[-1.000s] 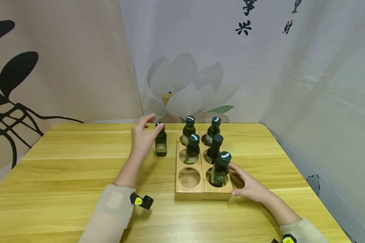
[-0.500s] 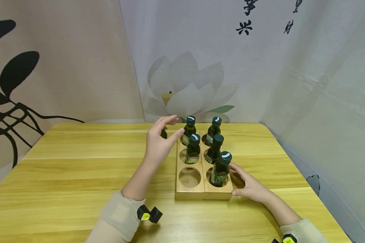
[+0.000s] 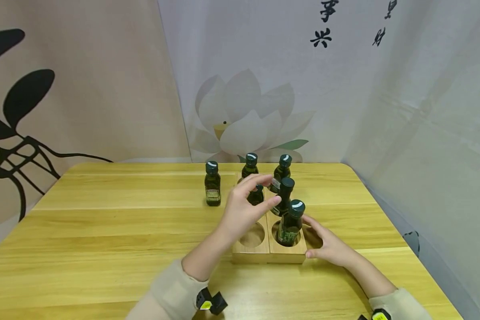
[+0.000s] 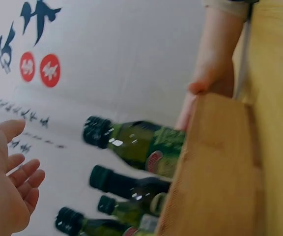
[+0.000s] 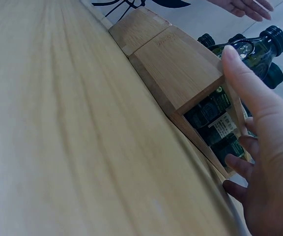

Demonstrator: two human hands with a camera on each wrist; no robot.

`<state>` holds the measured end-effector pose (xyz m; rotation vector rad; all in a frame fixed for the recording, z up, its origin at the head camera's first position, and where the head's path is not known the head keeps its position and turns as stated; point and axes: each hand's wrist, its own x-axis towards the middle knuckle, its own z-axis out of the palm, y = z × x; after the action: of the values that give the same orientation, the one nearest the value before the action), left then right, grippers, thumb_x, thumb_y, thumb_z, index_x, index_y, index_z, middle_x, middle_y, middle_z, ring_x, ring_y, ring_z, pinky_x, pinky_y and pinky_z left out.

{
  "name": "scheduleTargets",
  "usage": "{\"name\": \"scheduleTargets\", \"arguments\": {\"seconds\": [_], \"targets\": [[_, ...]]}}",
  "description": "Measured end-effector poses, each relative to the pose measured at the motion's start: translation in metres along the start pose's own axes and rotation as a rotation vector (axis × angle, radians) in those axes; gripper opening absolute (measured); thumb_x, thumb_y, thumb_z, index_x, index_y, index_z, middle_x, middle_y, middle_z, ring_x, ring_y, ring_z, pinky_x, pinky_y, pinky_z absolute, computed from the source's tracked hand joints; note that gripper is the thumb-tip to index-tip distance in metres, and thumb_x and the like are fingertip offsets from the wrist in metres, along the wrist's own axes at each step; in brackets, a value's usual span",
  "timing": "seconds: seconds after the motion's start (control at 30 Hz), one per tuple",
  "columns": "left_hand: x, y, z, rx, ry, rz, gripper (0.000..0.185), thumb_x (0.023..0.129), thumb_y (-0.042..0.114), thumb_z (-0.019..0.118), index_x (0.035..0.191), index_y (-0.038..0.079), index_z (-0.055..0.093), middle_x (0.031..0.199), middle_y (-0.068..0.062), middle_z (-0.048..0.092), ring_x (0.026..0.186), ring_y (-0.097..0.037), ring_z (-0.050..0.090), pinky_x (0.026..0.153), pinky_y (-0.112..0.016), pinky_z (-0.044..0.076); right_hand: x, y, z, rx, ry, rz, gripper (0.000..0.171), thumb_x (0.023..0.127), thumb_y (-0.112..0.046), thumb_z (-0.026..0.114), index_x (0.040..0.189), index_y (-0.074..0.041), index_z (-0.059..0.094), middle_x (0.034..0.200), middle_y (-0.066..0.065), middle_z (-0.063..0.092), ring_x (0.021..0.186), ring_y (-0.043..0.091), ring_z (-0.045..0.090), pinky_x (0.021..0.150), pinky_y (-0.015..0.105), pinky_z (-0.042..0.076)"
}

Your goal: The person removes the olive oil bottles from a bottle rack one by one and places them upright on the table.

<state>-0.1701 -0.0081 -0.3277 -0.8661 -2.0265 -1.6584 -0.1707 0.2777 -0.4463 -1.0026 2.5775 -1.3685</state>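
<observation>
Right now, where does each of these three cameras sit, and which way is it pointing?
Head: worn on the head, looking forward and down at the table, the wooden rack of bottles, both hands and sleeves.
Left wrist: beside the rack, facing the racked bottles sideways; the left hand shows, open.
Right wrist: low along the table; the right hand rests against the rack.
All three share the rack.

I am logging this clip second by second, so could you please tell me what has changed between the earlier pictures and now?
The left hand has let go of the lone bottle standing on the table and moved right, over the wooden rack; its open fingers now reach round the middle bottle of the left row. The right hand stays against the rack's right side, and the rack's bottles have not moved.
</observation>
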Motion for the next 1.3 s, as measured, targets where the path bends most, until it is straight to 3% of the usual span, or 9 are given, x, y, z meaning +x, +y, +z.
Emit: {"name": "scheduleTargets", "arguments": {"seconds": [0.2,0.47,0.6,0.8,0.87,1.07,1.3], "targets": [[-0.007,-0.006,0.021,-0.005,-0.083,-0.033,0.045,0.083,0.019,0.077,0.124,0.006,0.063,0.114,0.0,0.063,0.109,-0.007,0.054,0.093,-0.04,0.044,-0.001,0.0,0.0,0.019,-0.009,0.014,0.09,0.081,-0.046,0.074,0.152,-0.017,0.025,0.147,0.02,0.034,0.129,0.043,0.035,0.105,0.04,0.033],[-0.014,-0.022,0.041,-0.014,-0.134,-0.057,0.048,0.083,0.019,0.078,0.126,0.008,0.062,0.118,0.0,0.063,0.106,-0.011,0.057,0.095,-0.041,0.045,-0.001,-0.003,-0.001,0.048,-0.012,0.036,0.094,0.081,-0.046,0.074,0.151,-0.006,0.024,0.147,0.025,0.033,0.128,0.047,0.036,0.104,0.029,0.031],[-0.017,-0.027,0.045,0.0,-0.152,-0.083,0.048,0.084,0.02,0.077,0.127,0.006,0.061,0.119,-0.003,0.063,0.106,-0.012,0.057,0.094,-0.04,0.045,-0.001,-0.003,-0.001,0.04,-0.014,0.039,0.095,0.082,-0.046,0.074,0.151,-0.006,0.023,0.147,0.025,0.032,0.128,0.047,0.036,0.105,0.034,0.032],[-0.018,-0.032,0.051,-0.006,-0.171,-0.111,0.048,0.085,0.023,0.075,0.128,0.007,0.06,0.115,0.0,0.063,0.106,-0.012,0.057,0.091,-0.04,0.047,-0.002,0.0,-0.001,0.014,-0.012,0.043,0.096,0.082,-0.047,0.073,0.15,-0.003,0.023,0.146,0.026,0.034,0.126,0.048,0.038,0.101,0.056,0.032],[-0.018,-0.033,0.053,-0.013,-0.174,-0.116,0.047,0.086,0.023,0.074,0.128,0.008,0.06,0.112,0.001,0.064,0.104,-0.01,0.057,0.089,-0.041,0.047,-0.002,0.0,-0.001,0.008,-0.012,0.05,0.097,0.082,-0.048,0.072,0.15,-0.001,0.022,0.146,0.026,0.033,0.126,0.048,0.038,0.101,0.056,0.032],[-0.017,-0.035,0.059,-0.039,-0.144,-0.085,0.041,0.087,0.02,0.072,0.124,0.006,0.062,0.103,0.0,0.065,0.096,-0.008,0.058,0.084,-0.038,0.05,-0.003,-0.002,-0.001,0.033,-0.013,0.06,0.096,0.081,-0.046,0.074,0.15,-0.003,0.023,0.147,0.026,0.032,0.127,0.048,0.037,0.104,0.033,0.031],[-0.017,-0.034,0.059,-0.046,-0.127,-0.035,0.036,0.087,0.016,0.072,0.12,0.004,0.064,0.105,-0.002,0.065,0.096,-0.009,0.059,0.083,-0.036,0.051,-0.001,-0.004,-0.001,0.058,-0.017,0.066,0.096,0.081,-0.044,0.075,0.15,-0.003,0.023,0.146,0.028,0.031,0.127,0.049,0.036,0.104,0.029,0.03]]}}
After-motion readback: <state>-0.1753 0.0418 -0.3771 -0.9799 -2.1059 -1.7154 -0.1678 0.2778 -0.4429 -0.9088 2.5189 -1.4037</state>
